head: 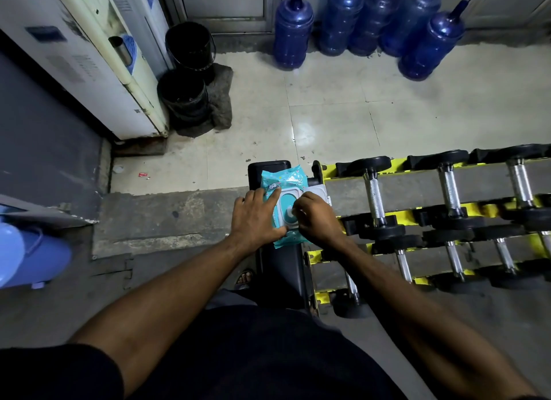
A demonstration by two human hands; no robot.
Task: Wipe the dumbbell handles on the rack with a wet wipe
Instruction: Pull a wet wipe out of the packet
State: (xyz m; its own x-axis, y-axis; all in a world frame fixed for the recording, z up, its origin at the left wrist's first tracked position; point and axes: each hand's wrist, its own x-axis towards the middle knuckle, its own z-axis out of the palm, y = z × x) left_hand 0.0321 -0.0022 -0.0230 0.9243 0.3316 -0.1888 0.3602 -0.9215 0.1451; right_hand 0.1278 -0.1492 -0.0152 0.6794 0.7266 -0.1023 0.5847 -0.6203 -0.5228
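A turquoise pack of wet wipes [285, 179] lies on the black end post of the dumbbell rack [417, 188], its white flip lid [320, 191] swung open to the right. My left hand [256, 217] presses flat on the pack's left side, fingers spread. My right hand [317, 217] pinches at the oval opening of the pack, fingertips on a bit of white wipe. Several dumbbells with chrome handles [372, 195] and black heads lie across the yellow and grey rack tiers to the right.
Blue water jugs [293, 30] stand along the back wall. Two black buckets [185, 95] sit beside a white cabinet [89, 62] at the left. A pale blue container [29, 253] is at the left edge. My sandalled foot [244, 277] shows below the rack post.
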